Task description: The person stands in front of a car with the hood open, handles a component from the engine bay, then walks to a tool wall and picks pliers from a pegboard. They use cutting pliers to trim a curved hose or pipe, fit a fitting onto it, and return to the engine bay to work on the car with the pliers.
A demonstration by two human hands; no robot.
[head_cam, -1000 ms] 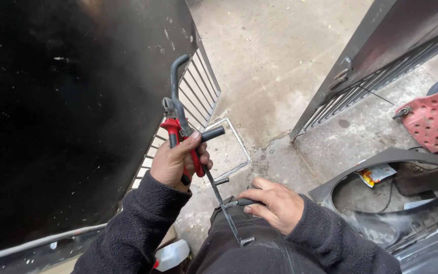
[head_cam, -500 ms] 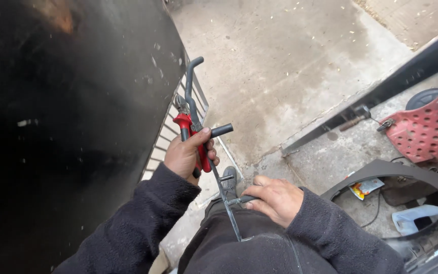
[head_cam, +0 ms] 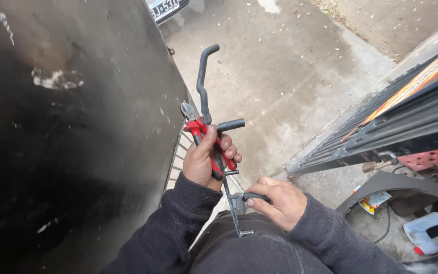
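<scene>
Two things sit in the grip at the centre of the frame: a black rubber hose assembly and a pair of red-handled cutting pliers. One hose rises in a curve toward the upper middle, a short branch sticks out to the right, and a thin metal rod runs down from the joint to a small bracket at the lower middle.

A large black panel fills the left half, just beside the hands. Concrete ground lies behind, a dark metal grille crosses the right, and a white plastic container sits in a round black housing at the lower right.

Left hand is closed tight around the pliers and the hose stem together. Right hand is closed on a short black hose end at the rod's lower part, thumb on top.
</scene>
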